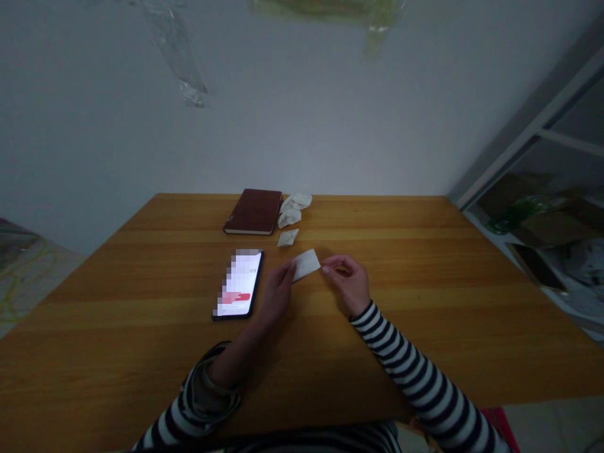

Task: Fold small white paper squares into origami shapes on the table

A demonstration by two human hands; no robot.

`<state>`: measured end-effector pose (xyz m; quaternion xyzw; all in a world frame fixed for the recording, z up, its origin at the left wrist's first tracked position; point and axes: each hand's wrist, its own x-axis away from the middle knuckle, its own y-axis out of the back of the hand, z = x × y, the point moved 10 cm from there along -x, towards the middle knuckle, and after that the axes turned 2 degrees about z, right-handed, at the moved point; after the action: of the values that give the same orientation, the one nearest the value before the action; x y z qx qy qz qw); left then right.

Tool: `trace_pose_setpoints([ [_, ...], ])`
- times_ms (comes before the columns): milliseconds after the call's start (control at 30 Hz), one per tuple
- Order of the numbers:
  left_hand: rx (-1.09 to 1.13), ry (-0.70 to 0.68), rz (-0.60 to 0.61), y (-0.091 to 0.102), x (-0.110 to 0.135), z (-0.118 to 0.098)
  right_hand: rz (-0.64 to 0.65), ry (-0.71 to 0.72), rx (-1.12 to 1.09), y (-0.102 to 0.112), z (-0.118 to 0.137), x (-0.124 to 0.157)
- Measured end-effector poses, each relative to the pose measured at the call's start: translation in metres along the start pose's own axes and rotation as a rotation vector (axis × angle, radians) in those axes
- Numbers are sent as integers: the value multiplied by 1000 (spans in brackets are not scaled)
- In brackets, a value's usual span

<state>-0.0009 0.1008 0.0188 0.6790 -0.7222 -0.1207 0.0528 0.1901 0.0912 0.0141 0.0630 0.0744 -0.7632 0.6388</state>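
My left hand (279,289) is closed on a small, flat piece of folded white paper (306,264), thumb on top, held above the table. At the paper's right corner, the thumb and forefinger of my right hand (348,277) are pinched together and appear to touch its edge. Just beyond the paper lies a small folded white paper piece (288,238). Farther back are two crumpled white paper pieces, one nearer (289,218) and one behind it (297,202). A lit phone (240,283) rests face up to the left of my left hand.
A dark red hardcover notebook (255,211) lies near the back edge of the wooden table (401,233), against the papers. Behind the table rises a pale wall (321,126). At the right, a shelf unit (528,138) holds boxes and other items.
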Motion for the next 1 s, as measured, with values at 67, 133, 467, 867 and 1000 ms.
trace_pose_setpoints([
  [67,-16,-13,2,0,0,-2,28,-18,4,-3,0,0],
  [133,-28,-23,-1,0,1,-4,57,-42,-7,-7,-2,0],
  [467,20,-96,35,-11,9,-16,15,-104,95,-6,-18,1],
  [867,-87,-111,-73,9,3,-15,56,-204,-145,-4,-31,-4],
  [1000,-35,-79,7,-3,3,-13,276,-255,-198,-32,-25,4],
])
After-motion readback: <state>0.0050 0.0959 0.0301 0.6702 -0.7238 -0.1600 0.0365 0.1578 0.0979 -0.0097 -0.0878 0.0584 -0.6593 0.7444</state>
